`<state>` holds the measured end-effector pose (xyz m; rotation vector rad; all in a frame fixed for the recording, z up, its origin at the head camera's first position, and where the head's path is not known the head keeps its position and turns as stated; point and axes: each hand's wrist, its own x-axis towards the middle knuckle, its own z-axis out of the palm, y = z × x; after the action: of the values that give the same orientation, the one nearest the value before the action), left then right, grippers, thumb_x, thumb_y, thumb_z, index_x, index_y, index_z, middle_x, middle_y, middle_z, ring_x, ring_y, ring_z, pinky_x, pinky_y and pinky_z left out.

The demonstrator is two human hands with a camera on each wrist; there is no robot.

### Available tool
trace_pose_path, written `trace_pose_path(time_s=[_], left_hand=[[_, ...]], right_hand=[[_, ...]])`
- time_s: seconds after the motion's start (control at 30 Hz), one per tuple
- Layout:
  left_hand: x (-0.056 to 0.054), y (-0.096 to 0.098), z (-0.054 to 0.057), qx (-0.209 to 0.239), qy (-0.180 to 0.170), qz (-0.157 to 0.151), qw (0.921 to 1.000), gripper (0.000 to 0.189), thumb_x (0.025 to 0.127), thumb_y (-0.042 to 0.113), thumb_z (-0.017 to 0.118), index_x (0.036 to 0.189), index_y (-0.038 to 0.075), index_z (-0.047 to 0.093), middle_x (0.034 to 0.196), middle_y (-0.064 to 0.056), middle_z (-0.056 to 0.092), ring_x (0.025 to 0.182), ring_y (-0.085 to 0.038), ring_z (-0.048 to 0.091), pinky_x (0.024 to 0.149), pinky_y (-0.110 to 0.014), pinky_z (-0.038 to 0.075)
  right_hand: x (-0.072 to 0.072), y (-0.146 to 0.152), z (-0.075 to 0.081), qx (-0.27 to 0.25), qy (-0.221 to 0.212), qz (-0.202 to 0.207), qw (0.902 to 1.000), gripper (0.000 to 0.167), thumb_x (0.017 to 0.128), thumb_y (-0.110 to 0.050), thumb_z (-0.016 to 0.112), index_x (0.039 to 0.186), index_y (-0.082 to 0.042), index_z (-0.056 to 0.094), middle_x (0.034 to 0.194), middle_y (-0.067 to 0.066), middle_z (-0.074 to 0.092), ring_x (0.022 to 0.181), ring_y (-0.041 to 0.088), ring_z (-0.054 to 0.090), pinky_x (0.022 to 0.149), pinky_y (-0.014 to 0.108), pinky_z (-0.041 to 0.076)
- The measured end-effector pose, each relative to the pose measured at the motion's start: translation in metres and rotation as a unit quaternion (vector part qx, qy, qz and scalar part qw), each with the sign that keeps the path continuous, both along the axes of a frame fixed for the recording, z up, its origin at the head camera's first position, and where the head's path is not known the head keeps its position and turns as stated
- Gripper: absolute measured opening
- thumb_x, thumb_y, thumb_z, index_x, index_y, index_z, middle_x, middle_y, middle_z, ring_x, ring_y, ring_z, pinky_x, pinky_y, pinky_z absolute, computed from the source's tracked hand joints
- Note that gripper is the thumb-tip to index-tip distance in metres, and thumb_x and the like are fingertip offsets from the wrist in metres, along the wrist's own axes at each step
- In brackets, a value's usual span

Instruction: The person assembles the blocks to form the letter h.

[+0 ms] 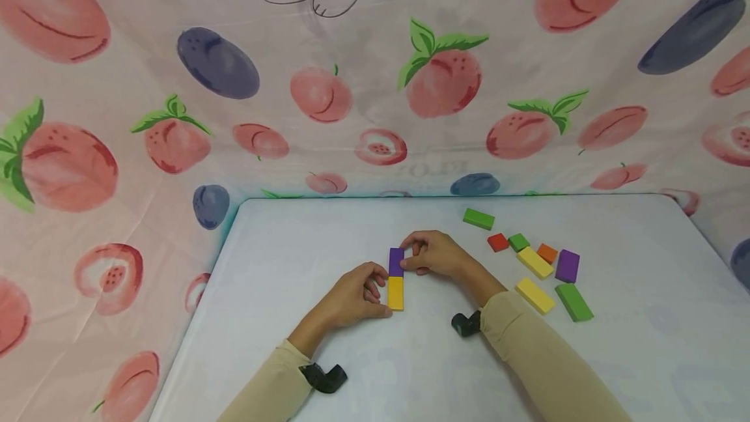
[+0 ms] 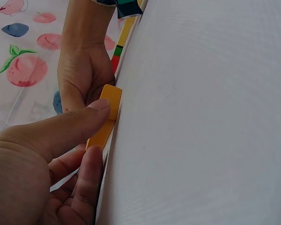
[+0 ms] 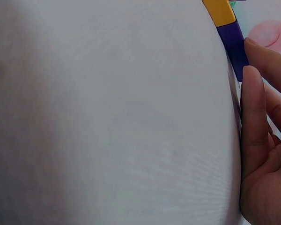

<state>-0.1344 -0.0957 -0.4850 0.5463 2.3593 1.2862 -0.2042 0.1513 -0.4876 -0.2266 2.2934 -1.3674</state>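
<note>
A yellow block and a purple block lie end to end on the white table, the purple one farther from me. My left hand pinches the yellow block, its thumb at the near end and its index finger by the seam. In the left wrist view the thumb covers part of the yellow block. From the other side, my right hand holds the purple block, index finger at its far corner and thumb on its right side. The right wrist view shows fingertips against the purple block.
Loose blocks lie to the right: a long green one at the back, a red one, an orange one, a purple one, yellow ones and another green one. A fruit-print cloth hangs behind the white table.
</note>
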Motion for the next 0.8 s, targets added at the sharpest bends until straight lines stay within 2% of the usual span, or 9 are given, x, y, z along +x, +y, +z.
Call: trace_pose_path(time_s=[0.23,0.33,0.43,0.5,0.57,0.67,0.73,0.8], left_hand=[[-0.0014,-0.0013,-0.0027,0.004,-0.005,0.0,1.0,0.059,0.079,0.025,0.09,0.126,0.015,0.057,0.108,0.0,0.06,0.087,-0.013,0.063,0.08,-0.02,0.056],[-0.0027,-0.0032,-0.0028,0.006,-0.002,0.0,1.0,0.062,0.079,0.03,0.09,0.129,0.015,0.055,0.111,0.0,0.06,0.092,-0.013,0.063,0.082,-0.02,0.056],[-0.0037,-0.0058,-0.0015,-0.002,0.029,0.005,0.9996,0.062,0.083,0.035,0.085,0.134,0.016,0.055,0.118,0.001,0.059,0.103,-0.014,0.061,0.084,-0.026,0.057],[-0.0041,-0.0067,-0.0004,-0.024,0.067,0.006,0.9975,0.061,0.087,0.041,0.081,0.138,0.019,0.055,0.127,0.002,0.058,0.115,-0.015,0.056,0.094,-0.033,0.054],[-0.0039,-0.0068,0.0006,-0.052,0.104,0.0,0.9932,0.061,0.09,0.045,0.076,0.143,0.023,0.055,0.141,0.0,0.054,0.132,-0.02,0.048,0.107,-0.046,0.044],[-0.0038,-0.0064,0.0,-0.097,0.135,-0.021,0.9859,0.065,0.092,0.052,0.071,0.15,0.031,0.05,0.162,-0.002,0.038,0.154,-0.029,0.026,0.119,-0.064,0.018],[-0.0037,-0.0064,-0.0011,-0.113,0.135,-0.035,0.9837,0.069,0.093,0.054,0.068,0.154,0.033,0.045,0.169,-0.006,0.027,0.159,-0.033,0.012,0.119,-0.071,0.004],[-0.0038,-0.0066,-0.0024,-0.126,0.127,-0.046,0.9827,0.073,0.093,0.056,0.066,0.158,0.035,0.039,0.172,-0.007,0.019,0.16,-0.034,0.005,0.12,-0.071,-0.004]], right_hand=[[-0.0003,-0.0006,-0.0006,-0.007,0.0,0.003,1.0,0.034,0.082,-0.024,0.087,0.111,-0.016,0.074,0.08,0.003,0.056,0.06,0.016,0.057,0.061,0.026,0.054],[-0.0002,-0.0009,0.0003,-0.007,-0.002,0.003,1.0,0.034,0.082,-0.023,0.087,0.112,-0.016,0.074,0.081,0.004,0.056,0.061,0.016,0.057,0.061,0.026,0.055],[0.0005,-0.0007,0.0018,-0.002,-0.008,0.006,0.9999,0.034,0.082,-0.023,0.087,0.113,-0.016,0.073,0.085,0.004,0.056,0.063,0.017,0.058,0.063,0.026,0.054],[0.001,-0.0001,0.0026,0.001,-0.01,0.01,0.9999,0.034,0.082,-0.023,0.087,0.113,-0.017,0.073,0.086,0.004,0.055,0.064,0.017,0.058,0.063,0.026,0.054],[0.0011,0.0007,0.0029,0.002,-0.008,0.014,0.9999,0.034,0.082,-0.023,0.087,0.113,-0.017,0.073,0.088,0.004,0.055,0.065,0.017,0.057,0.063,0.026,0.053],[0.0005,0.0019,0.0027,0.003,0.002,0.024,0.9997,0.034,0.081,-0.023,0.087,0.112,-0.016,0.074,0.089,0.003,0.054,0.066,0.016,0.057,0.062,0.026,0.053],[0.0,0.0025,0.0023,0.004,0.008,0.031,0.9995,0.035,0.081,-0.023,0.087,0.112,-0.017,0.074,0.09,0.003,0.055,0.066,0.015,0.057,0.062,0.025,0.052],[-0.0004,0.0031,0.0021,0.008,0.014,0.038,0.9992,0.034,0.081,-0.024,0.087,0.113,-0.017,0.075,0.091,0.003,0.055,0.066,0.014,0.057,0.062,0.025,0.052]])
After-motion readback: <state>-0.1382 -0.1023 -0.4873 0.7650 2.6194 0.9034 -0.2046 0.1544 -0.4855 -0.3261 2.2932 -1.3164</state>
